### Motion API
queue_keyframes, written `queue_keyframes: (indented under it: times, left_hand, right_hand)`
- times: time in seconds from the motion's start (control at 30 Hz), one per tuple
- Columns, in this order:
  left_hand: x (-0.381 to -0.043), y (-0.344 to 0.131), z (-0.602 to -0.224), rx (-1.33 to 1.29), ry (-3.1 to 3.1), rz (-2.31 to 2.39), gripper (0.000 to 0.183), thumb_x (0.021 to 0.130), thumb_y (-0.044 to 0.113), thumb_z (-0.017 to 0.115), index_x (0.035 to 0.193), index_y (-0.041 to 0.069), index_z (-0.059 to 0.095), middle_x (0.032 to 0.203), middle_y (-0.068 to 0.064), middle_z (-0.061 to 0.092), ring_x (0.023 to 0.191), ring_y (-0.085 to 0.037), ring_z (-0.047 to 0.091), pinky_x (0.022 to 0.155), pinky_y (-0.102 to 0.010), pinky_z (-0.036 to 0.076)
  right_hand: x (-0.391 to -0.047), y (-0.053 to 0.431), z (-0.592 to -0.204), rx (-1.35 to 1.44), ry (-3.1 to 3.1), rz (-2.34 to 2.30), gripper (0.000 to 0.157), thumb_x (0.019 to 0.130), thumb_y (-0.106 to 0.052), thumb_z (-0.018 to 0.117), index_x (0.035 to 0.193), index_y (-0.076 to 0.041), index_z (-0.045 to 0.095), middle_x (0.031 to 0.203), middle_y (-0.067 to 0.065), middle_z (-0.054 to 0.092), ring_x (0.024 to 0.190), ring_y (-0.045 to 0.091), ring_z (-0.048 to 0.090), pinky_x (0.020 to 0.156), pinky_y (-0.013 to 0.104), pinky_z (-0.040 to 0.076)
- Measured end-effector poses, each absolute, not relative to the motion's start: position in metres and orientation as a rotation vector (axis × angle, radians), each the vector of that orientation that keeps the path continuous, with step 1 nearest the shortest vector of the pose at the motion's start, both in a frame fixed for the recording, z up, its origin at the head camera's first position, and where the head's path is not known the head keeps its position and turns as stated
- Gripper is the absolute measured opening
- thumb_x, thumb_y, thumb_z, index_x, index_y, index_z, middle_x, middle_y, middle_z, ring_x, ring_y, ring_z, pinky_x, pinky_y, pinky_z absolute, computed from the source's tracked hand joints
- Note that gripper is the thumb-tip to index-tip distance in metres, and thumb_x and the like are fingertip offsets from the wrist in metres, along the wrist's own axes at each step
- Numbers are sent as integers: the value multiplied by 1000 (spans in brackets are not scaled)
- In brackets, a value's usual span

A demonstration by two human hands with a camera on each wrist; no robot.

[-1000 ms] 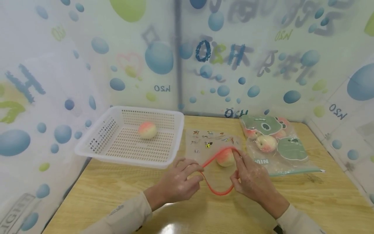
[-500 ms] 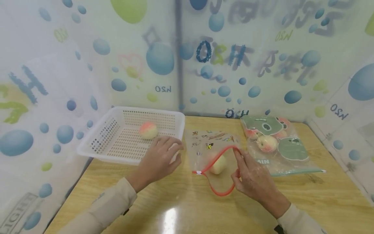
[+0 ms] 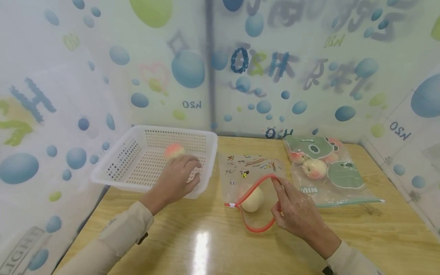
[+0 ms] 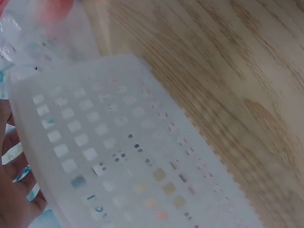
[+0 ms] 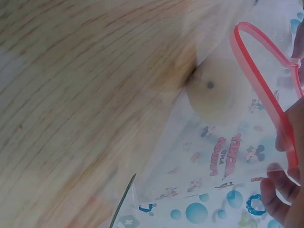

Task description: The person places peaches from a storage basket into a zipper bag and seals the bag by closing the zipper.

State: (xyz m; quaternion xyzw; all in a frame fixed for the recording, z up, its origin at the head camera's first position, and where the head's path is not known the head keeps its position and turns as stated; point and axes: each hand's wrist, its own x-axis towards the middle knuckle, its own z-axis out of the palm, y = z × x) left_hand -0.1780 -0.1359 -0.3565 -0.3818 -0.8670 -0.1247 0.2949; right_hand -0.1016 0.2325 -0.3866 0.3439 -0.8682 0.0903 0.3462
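Observation:
My left hand point(image 3: 177, 177) hovers over the near right part of the white plastic basket point(image 3: 118, 185), fingers loosely bent. Just beyond its fingertips lies a pink and cream peach point(image 3: 174, 150), partly hidden by the hand. In the left wrist view the fingers point(image 4: 16, 166) show beside the basket wall point(image 4: 95, 137). My right hand point(image 3: 299, 208) pinches the red zip edge of a clear printed zip bag point(image 3: 254, 162), whose mouth gapes. Inside that bag, near the mouth, sits another peach point(image 3: 252, 199), also visible through the plastic in the right wrist view.
A second zip bag point(image 3: 343, 191) with green cartoon prints and several peaches point(image 3: 314, 168) lies at the right. All stand on a wooden table point(image 3: 220, 244). A bubble-patterned covering point(image 3: 247, 88) rises behind and at both sides.
My left hand has left the bag's zip edge and moved left over the basket. Inside the bag, the peach has shifted toward the lower left. The right hand keeps its grip.

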Motion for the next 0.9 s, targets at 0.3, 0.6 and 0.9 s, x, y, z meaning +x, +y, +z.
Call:
queue_keyframes:
  times: [0.3,0.6,0.9]
  left_hand:
    - [-199,-158,-356,-919,-2453,-321,23,86,15,70,105,2,68,115,-17,66,108,-39,62,86,-56,50]
    - [-219,-170,-360,-814,-2630,-242,33,88,19,70,115,0,66,120,-19,63,114,-40,58,89,-57,49]
    - [-239,-179,-362,-658,-2879,-83,72,87,40,75,139,-3,52,133,-26,54,120,-47,50,94,-64,44]
  right_hand:
    - [-101,234,-389,892,-2252,243,66,75,-15,54,134,15,53,124,31,58,66,27,58,43,33,48]
    - [-101,235,-391,883,-2268,216,61,86,-22,40,134,14,54,124,29,58,68,27,59,46,35,52]
    - [-100,236,-391,894,-2299,223,63,80,-17,51,134,14,54,125,29,58,85,35,67,59,43,59]
